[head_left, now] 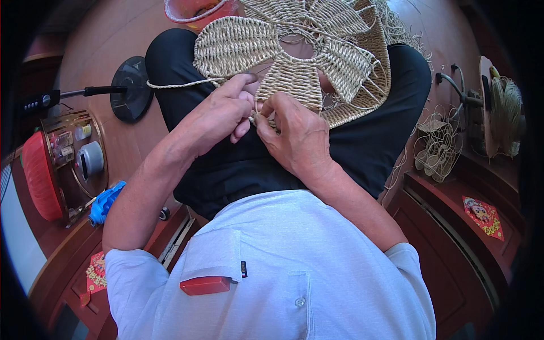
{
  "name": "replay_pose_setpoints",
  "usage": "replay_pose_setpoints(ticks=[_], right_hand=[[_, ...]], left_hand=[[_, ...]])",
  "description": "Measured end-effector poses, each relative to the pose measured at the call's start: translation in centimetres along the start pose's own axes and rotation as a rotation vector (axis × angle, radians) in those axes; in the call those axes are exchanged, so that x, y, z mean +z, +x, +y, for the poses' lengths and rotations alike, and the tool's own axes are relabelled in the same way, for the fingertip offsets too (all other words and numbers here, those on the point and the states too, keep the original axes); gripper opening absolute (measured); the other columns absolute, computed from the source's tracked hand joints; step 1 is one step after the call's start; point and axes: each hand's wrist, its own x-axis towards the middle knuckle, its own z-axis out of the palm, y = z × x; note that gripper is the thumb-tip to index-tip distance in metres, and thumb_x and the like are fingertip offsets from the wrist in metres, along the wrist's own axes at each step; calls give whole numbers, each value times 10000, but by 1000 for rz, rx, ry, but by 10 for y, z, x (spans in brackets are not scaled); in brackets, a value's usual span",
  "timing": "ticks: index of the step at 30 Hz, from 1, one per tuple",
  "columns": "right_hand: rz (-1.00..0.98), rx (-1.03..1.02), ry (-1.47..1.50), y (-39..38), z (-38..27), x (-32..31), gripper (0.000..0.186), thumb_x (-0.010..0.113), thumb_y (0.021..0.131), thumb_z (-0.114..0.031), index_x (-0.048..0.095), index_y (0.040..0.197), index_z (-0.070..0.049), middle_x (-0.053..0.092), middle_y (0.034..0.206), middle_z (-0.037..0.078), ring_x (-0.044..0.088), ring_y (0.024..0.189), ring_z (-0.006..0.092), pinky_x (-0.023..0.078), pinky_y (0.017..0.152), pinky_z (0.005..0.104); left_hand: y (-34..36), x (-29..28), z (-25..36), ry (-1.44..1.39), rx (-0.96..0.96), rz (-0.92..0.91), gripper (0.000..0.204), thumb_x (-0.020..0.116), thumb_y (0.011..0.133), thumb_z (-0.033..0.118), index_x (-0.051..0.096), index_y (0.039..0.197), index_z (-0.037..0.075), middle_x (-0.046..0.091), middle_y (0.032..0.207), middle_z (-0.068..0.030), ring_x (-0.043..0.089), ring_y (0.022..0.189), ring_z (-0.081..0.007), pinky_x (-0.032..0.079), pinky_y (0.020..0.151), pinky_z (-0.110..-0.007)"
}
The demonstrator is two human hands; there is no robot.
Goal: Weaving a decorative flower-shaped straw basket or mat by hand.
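Across my lap lies a flower-shaped woven straw piece (292, 79) with broad petals around a round central hole. My left hand (224, 113) is at the near left petal edge, fingers curled together, with a straw cord close to its fingertips. From the left petal a twisted straw cord (181, 85) runs out leftward over my knee. Beside the left hand, my right hand (297, 127) pinches at the near petal's left edge. The fingertips of both hands nearly meet, and they partly hide the strand between them. A woven straw panel (382, 73) shows beneath the petals at right.
A red bucket (195, 12) stands beyond my left knee. Loose straw strands (405, 34) spread on the floor at far right, with a wire-and-straw flower frame (436, 147) below. At left are a black round stand base (131, 88), a tiered cart (79, 153) and a blue bag (106, 203).
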Motion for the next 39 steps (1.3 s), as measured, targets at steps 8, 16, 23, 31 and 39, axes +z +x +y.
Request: replay_pose_setpoints(ticks=[8, 16, 23, 31, 39], right_hand=[[-141, -12, 118, 1, 9, -21, 190, 763, 1021, -87, 713, 1205, -80, 696, 1020, 131, 734, 827, 313, 606, 733, 456], [-214, -6, -89, 4, 6, -25, 150, 780, 1056, -187, 718, 1139, -79, 667, 1017, 126, 726, 876, 355, 588, 745, 483], [-345, 62, 54, 7, 0, -41, 266, 766, 1072, -275, 691, 1001, -29, 642, 967, 150, 694, 894, 385, 554, 798, 516], [-485, 323, 701, -1, 15, -103, 473, 717, 1136, -309, 624, 774, -19, 553, 760, 24, 532, 775, 140, 454, 726, 359], [-325, 419, 801, -21, 48, -159, 518, 577, 1222, -441, 619, 856, -77, 546, 764, -37, 425, 677, 49, 357, 618, 255]], left_hand=[[6, 2, -15, -196, 11, 74, 459, 496, 1223, 373, 606, 1451, -10, 597, 1038, -14, 519, 579, -73, 414, 491, -245], [6, 4, -13, -116, 67, 116, 438, 491, 1223, 337, 643, 1436, -14, 651, 984, -47, 560, 585, -80, 474, 512, -249], [-11, 16, -17, 371, 427, 417, 384, 486, 1207, 171, 664, 1522, 44, 751, 1094, -100, 717, 839, -141, 591, 750, -293], [-43, 41, -21, 47, 550, 153, 401, 499, 1216, 184, 642, 1542, -1, 701, 1010, -57, 633, 871, -105, 534, 842, -269], [-88, -32, -33, -453, 632, 440, 435, 507, 1234, 227, 575, 1534, -81, 467, 664, 62, 375, 536, -16, 407, 527, -210]])
